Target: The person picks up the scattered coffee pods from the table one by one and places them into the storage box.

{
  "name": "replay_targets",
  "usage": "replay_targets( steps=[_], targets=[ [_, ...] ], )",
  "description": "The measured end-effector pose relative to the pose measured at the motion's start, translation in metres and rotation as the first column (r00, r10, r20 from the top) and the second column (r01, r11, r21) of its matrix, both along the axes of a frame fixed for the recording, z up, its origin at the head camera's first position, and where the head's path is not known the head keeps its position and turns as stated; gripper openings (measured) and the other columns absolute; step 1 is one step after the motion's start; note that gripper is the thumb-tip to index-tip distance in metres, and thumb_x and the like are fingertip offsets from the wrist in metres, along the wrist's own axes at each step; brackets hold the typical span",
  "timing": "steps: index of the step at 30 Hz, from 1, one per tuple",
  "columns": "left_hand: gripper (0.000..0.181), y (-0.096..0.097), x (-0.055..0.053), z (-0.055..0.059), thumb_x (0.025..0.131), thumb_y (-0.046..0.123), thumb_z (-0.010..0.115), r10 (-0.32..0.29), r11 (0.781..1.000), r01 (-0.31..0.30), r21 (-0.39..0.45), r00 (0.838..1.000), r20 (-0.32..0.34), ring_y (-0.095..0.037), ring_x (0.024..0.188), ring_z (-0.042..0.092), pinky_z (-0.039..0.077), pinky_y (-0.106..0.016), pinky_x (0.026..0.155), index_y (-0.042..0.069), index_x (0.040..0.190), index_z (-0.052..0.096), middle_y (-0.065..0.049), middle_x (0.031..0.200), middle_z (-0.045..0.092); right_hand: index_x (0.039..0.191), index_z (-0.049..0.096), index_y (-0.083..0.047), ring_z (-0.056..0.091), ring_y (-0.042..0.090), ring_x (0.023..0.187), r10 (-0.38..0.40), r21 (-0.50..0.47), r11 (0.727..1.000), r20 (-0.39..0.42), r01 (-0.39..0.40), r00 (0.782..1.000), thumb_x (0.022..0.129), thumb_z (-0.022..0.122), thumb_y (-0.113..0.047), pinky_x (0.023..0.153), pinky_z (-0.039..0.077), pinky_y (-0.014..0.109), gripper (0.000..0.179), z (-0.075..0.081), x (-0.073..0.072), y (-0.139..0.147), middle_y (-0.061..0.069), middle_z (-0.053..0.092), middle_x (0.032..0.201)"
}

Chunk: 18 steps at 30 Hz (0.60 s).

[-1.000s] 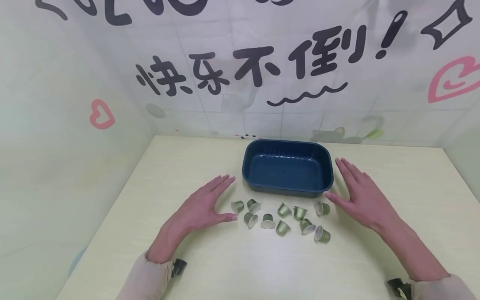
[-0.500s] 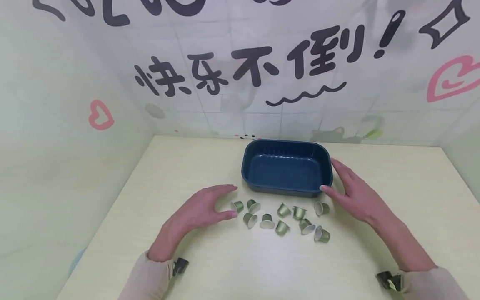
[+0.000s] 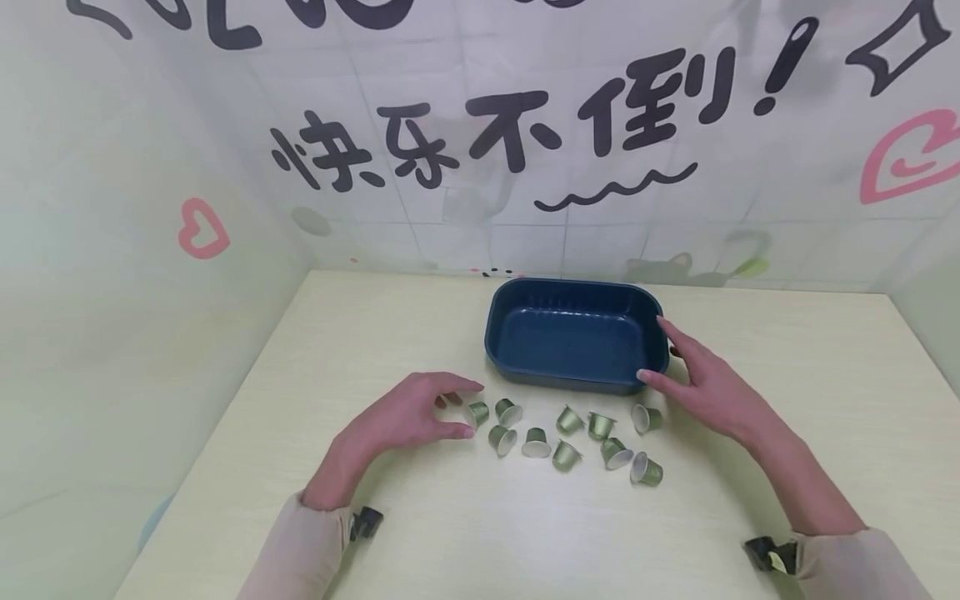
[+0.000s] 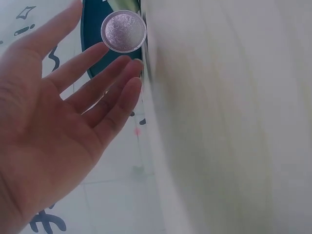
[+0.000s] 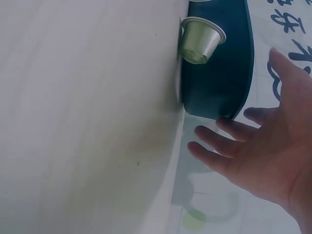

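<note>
Several green coffee capsules point(image 3: 536, 443) with pale foil lids lie scattered on the table, some tipped on their sides. My left hand point(image 3: 416, 412) is beside the leftmost capsule point(image 3: 477, 413), thumb and fingers spread apart around it without pinching it. In the left wrist view a capsule's foil lid point(image 4: 124, 31) faces the camera just past the fingertips. Behind the capsules stands a dark blue rectangular tray point(image 3: 577, 385), with nothing inside. At its right end, my right hand point(image 3: 708, 390) has thumb and fingers loosely apart by the rim; contact is hard to tell.
The pale wooden table point(image 3: 510, 533) meets a white wall covering point(image 3: 420, 250) with black writing close behind the tray. Side walls stand left and right. In the right wrist view one capsule point(image 5: 200, 41) appears in front of the tray wall.
My right hand has moved left to the tray's right end. The left hand has lowered its fingers and edged right towards the leftmost capsule. Tray and capsules have stayed put.
</note>
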<state>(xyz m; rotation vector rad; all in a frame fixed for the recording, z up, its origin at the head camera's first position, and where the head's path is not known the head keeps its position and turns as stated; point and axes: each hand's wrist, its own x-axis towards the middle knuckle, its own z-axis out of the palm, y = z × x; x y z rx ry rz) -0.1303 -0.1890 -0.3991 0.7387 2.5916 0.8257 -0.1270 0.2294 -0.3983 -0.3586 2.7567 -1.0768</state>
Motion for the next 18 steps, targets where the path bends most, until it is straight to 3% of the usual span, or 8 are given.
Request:
replay_targets(
  steps=[4, 12, 18],
  targets=[
    [0.052, 0.0008, -0.0028, -0.0002, 0.083, 0.029, 0.082, -0.006, 1.000, 0.006, 0.007, 0.999, 0.041, -0.010, 0.107, 0.061, 0.050, -0.033, 0.093, 0.019, 0.131, 0.065, 0.011, 0.123, 0.066, 0.161, 0.010, -0.019, 0.037, 0.051, 0.136, 0.003, -0.026, 1.000, 0.037, -0.002, 0.999, 0.096, 0.063, -0.048, 0.103, 0.035, 0.066, 0.089, 0.0009, -0.0008, 0.0011, 0.023, 0.020, 0.161],
    [0.044, 0.0020, -0.0072, -0.0053, 0.087, 0.020, 0.078, -0.070, 0.996, 0.066, 0.065, 0.996, 0.057, -0.009, 0.100, 0.063, 0.052, -0.032, 0.090, 0.016, 0.130, 0.066, 0.010, 0.118, 0.068, 0.161, 0.010, -0.020, 0.039, 0.053, 0.134, 0.015, -0.056, 0.998, 0.083, -0.011, 0.996, 0.096, 0.064, -0.046, 0.099, 0.042, 0.062, 0.088, -0.0021, -0.0006, 0.0027, 0.027, 0.020, 0.160],
    [0.041, 0.0038, -0.0097, -0.0065, 0.088, 0.019, 0.078, -0.061, 0.996, 0.056, 0.073, 0.995, 0.080, -0.008, 0.103, 0.062, 0.050, -0.033, 0.092, 0.020, 0.127, 0.068, 0.013, 0.118, 0.068, 0.161, 0.013, -0.018, 0.043, 0.052, 0.132, 0.023, -0.074, 0.997, 0.064, -0.018, 0.998, 0.096, 0.065, -0.043, 0.097, 0.045, 0.060, 0.087, -0.0031, -0.0009, 0.0030, 0.026, 0.022, 0.160]
  ],
)
